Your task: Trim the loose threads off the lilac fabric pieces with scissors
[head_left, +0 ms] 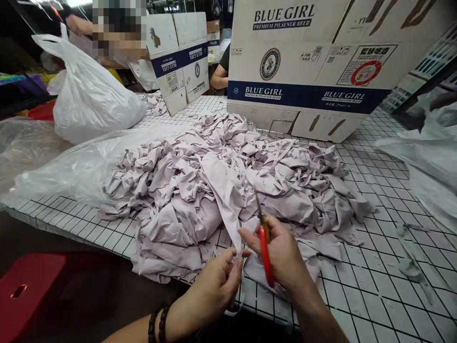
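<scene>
Left hand (210,288) angled inward, grip pinched on pale fabric (225,193), right hand (283,252) clasping red-handled scissors (265,255)

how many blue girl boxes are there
2 clearly: the large box right of centre and the smaller-looking box to its left, both behind the fabric pile. Between them a distant box is unreadable; others may be hidden.

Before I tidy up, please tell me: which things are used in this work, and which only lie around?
In use:
red-handled scissors, right hand
pale mauve fabric piece, left hand
fabric pile

Apparently lying about:
white plastic bag
Blue Girl beer cartons
red stool
</scene>
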### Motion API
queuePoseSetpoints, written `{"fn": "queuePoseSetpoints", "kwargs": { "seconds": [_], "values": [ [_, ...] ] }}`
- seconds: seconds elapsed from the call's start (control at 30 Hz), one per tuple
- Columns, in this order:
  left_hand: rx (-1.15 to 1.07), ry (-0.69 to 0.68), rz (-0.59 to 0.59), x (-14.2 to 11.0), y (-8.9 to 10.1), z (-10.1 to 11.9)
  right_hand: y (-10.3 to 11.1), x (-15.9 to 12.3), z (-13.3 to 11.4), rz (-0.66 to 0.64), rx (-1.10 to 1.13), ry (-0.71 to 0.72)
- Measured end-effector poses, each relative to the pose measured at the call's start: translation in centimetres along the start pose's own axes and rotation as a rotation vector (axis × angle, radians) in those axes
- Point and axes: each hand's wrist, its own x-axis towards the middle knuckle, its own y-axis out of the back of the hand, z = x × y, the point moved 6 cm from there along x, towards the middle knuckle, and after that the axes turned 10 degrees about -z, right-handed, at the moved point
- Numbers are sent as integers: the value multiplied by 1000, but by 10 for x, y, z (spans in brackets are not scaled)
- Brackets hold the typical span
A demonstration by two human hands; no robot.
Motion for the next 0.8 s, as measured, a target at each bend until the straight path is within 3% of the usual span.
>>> {"fn": "queuePoseSetpoints", "kwargs": {
  "seconds": [0.13,0.23,0.33,0.4,0.53,0.6,0.7,0.8],
  "values": [
    [373,-14,220,-1,13,-8,-20,16,-21,-25,-299,-37],
    [463,66,304,-6,20,-15,-34,32,-16,-39,-252,-13],
    [432,99,311,-14,23,-14,-41,41,-1,-84,-123,7],
    [217,76,263,-18,23,-14,-43,42,6,-140,20,29],
    [-644,93,25,-12,14,-21,-38,37,4,-216,300,96],
    [-950,110,-108,-6,8,-19,-34,34,0,-231,384,121],
    [-1095,55,-200,5,6,-12,-31,30,-4,-256,473,133],
    [-1065,-34,-146,12,8,-9,-31,28,-3,-271,543,127]
  ]
}}
